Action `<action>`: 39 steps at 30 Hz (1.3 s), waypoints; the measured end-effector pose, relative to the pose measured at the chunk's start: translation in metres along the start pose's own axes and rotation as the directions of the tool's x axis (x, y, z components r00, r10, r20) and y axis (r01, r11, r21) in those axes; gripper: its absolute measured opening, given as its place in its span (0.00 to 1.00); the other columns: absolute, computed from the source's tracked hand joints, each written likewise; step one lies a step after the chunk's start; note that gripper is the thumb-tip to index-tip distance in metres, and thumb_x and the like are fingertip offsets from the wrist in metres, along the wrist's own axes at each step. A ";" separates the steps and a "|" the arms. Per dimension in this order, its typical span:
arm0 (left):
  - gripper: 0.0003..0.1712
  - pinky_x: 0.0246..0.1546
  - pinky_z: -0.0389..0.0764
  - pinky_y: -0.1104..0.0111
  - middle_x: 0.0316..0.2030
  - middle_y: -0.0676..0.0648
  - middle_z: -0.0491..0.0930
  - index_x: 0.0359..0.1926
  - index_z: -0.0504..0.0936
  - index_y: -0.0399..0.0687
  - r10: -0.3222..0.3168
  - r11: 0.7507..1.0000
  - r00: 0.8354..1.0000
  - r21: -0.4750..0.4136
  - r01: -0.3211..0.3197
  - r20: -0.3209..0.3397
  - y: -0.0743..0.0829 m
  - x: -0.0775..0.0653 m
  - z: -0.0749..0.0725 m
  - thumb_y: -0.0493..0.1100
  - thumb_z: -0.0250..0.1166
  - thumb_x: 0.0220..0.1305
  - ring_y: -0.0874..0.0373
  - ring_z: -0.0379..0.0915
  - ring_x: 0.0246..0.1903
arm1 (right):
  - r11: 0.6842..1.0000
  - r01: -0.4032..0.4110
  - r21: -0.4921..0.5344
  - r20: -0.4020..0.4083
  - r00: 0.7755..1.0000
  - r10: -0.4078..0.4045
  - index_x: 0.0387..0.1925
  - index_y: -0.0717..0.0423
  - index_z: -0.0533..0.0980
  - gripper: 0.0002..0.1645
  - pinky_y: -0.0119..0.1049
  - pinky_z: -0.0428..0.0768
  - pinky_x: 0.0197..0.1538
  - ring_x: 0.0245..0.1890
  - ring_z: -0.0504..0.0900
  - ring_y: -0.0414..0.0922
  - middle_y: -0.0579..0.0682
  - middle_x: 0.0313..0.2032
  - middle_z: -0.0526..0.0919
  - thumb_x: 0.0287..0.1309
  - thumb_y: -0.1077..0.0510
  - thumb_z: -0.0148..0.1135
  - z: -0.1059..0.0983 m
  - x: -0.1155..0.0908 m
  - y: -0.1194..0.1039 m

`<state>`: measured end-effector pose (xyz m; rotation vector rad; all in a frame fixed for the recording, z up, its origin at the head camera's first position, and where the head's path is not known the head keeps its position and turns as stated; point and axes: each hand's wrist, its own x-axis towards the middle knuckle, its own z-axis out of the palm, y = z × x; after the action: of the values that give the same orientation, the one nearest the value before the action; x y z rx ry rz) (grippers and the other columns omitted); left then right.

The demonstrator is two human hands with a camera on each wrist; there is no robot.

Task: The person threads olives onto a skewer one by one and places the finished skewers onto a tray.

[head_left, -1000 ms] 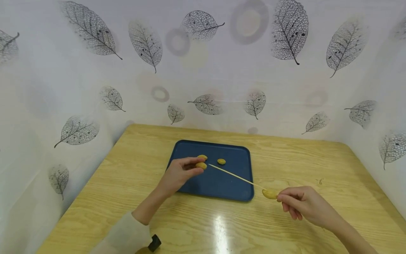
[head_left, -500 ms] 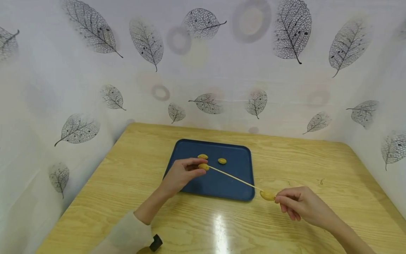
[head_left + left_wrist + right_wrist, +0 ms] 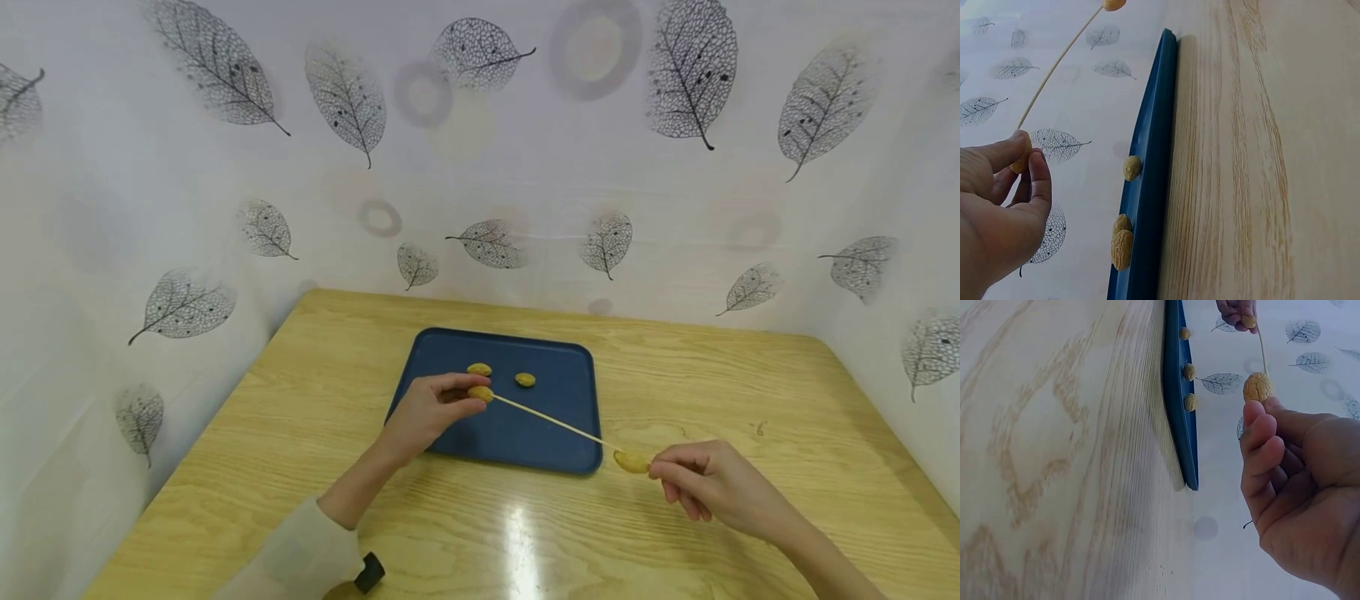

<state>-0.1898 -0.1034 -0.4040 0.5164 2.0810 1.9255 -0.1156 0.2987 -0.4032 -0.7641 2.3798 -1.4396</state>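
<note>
Above the wood-grain table [image 3: 300,400], before leaf-printed walls [image 3: 525,158], a thin stick [image 3: 552,420] slants ten to four o'clock; left hand [image 3: 420,414] and right hand [image 3: 726,489] each pinch a yellow lump [image 3: 632,462], seemingly on its ends.

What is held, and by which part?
Left fingers pinch a yellow piece by its sides; right fingers grip at one end of the skewered piece; piece or skewer, I cannot tell.

I have the tray [image 3: 525,442] on the table [image 3: 712,375], the backdrop [image 3: 510,183] behind. The left hand [image 3: 427,417] is over the tray's left half, the right hand [image 3: 716,483] right of its near corner, the stick [image 3: 555,422] between their nut-like pieces [image 3: 632,462]. Three loose pieces [image 3: 1189,372] lie in the tray (my head view shows two, past the left hand).
</note>
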 end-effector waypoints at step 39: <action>0.23 0.51 0.85 0.55 0.54 0.42 0.85 0.60 0.83 0.33 -0.001 0.994 1.000 0.105 -0.001 0.019 -0.008 0.001 0.003 0.41 0.70 0.69 0.55 0.84 0.47 | 0.949 -0.001 -0.317 -0.223 0.972 -0.073 0.51 0.53 0.86 0.15 0.31 0.67 0.23 0.23 0.64 0.35 0.39 0.35 0.77 0.63 0.62 0.72 0.019 0.021 -0.018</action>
<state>-0.1899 -0.1004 -0.4126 0.5543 2.1790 1.8107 -0.1185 0.2665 -0.3950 -0.7490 2.8366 -1.2343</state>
